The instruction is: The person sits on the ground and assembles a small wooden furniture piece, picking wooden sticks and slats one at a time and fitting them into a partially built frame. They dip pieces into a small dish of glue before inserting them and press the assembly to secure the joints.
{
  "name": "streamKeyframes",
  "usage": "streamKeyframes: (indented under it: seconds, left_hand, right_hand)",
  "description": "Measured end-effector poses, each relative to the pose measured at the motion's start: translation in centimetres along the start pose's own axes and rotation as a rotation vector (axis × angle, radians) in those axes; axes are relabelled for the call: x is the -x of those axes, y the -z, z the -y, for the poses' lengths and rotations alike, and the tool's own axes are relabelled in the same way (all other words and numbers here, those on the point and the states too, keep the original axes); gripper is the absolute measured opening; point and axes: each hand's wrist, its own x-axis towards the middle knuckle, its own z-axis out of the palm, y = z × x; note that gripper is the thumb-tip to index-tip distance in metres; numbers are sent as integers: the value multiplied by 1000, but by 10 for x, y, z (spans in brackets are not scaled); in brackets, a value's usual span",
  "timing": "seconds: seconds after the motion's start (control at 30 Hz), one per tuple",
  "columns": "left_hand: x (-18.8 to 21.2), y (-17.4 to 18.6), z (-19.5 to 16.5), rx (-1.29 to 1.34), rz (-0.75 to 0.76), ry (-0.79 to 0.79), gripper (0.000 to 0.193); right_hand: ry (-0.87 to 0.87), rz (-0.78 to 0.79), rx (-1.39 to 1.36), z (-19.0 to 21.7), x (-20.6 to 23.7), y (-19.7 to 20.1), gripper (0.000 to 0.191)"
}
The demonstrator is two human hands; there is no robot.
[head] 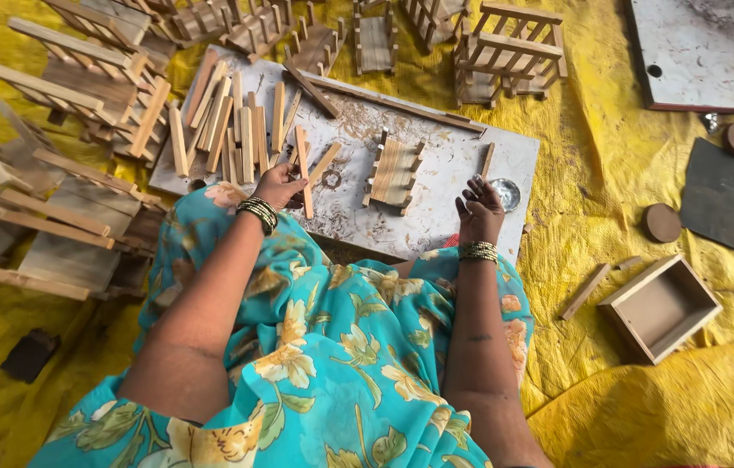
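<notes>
Left hand (278,185) pinching flat wooden slat (304,173), right hand (479,211) empty

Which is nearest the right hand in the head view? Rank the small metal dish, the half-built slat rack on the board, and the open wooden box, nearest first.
From the right hand:
1. Small metal dish, just beside the hand's outer side on the board.
2. Half-built slat rack, toward the board's middle, on the hand's inner side.
3. Open wooden box, off the board on the yellow cloth.

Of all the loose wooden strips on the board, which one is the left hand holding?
The left hand grips the long strip lying apart from the pile, just right of it. The piled strips lie untouched on the grey board.
</notes>
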Motion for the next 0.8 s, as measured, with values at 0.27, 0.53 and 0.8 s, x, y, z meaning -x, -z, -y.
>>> streamKeyframes:
  seconds: [0.27, 0.53, 0.8]
  left_hand:
    - [2, -20, -45, -30, -33, -25, 36]
    - [10, -83, -142, -1069, -47, -639, 27]
    - [-3, -20, -97, -860, -167, -164, 37]
  right_hand:
    - [-114, -132, -153, -9, -15, -16, 60]
    - [-141, -152, -190, -16, -15, -16, 62]
    - [388, 116, 589, -30, 0, -25, 59]
